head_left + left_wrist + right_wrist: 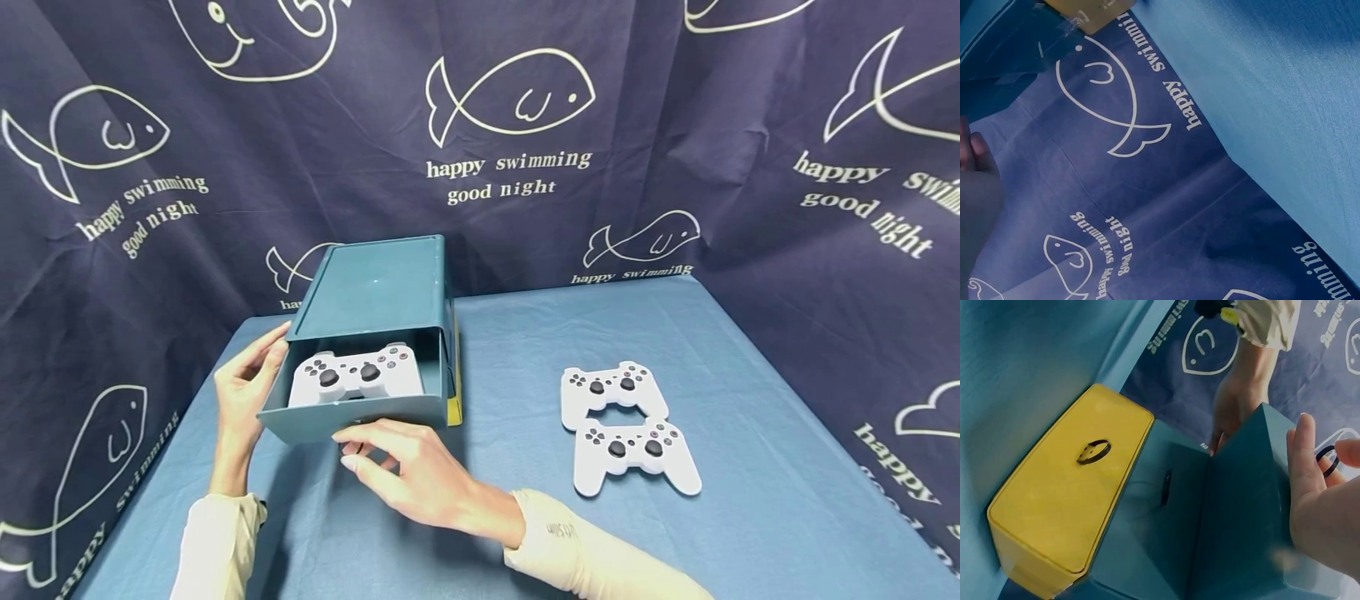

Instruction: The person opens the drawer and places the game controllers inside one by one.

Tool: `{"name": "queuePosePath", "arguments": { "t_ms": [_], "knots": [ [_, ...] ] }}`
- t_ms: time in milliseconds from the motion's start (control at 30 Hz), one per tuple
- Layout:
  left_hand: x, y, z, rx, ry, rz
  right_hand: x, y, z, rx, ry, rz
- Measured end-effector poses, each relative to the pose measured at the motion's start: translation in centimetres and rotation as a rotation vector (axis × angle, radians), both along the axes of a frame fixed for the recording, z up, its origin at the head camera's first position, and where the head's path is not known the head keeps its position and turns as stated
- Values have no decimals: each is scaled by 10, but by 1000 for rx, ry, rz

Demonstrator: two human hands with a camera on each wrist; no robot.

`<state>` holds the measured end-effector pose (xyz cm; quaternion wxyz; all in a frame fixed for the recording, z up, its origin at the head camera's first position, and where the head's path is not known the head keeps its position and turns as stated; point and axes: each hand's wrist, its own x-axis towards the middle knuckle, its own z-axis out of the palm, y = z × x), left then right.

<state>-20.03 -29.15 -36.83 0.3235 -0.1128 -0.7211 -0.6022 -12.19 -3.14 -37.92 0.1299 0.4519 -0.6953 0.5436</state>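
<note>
A teal drawer (352, 417) is pulled out of the top of a small drawer cabinet (371, 287). Inside it lies a white game controller (356, 375) with black thumbsticks. My left hand (247, 379) rests against the cabinet's left side, fingers fairly straight near the drawer opening. In front of the drawer, my right hand (420, 471) has its thumb and curled fingers at a black ring handle (1327, 461). One finger of it lies along the drawer front. Only part of my left hand (979, 153) shows in the left wrist view.
Two more white controllers, one farther back (611, 392) and one nearer (637, 454), lie on the blue cloth to the right. Below the pulled-out drawer are a teal drawer (1147, 519) and a yellow drawer (1066, 494), both pushed in. A dark fish-print curtain (517, 217) hangs behind.
</note>
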Motion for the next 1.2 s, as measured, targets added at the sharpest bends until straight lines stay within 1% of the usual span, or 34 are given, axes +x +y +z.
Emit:
{"name": "queuePosePath", "arguments": {
  "t_ms": [67, 300, 433, 567, 700, 933, 1033, 1200],
  "knots": [
    [0, 0, 0, -9, -6, 7, -4, 0, 0, -6, -6, 1],
    [1, 2, 1, -9, -14, 5, -18, -1, 0, 3, -52, -4],
    [1, 2, 1, -21, -24, 24, -25, -2, 2, 1, -69, -11],
    [1, 3, 1, -30, -25, 36, -29, -2, 3, -3, -73, -16],
    [1, 3, 1, -29, -15, 34, -32, -3, 4, -6, -76, -17],
    [1, 3, 1, -34, -13, 35, -39, -4, 4, -22, -116, -32],
    [1, 4, 2, -44, -14, 41, -42, -4, 4, -27, -111, -29],
    [1, 3, 2, -53, -3, 39, -48, -5, 4, -42, -63, -27]
  ]
}}
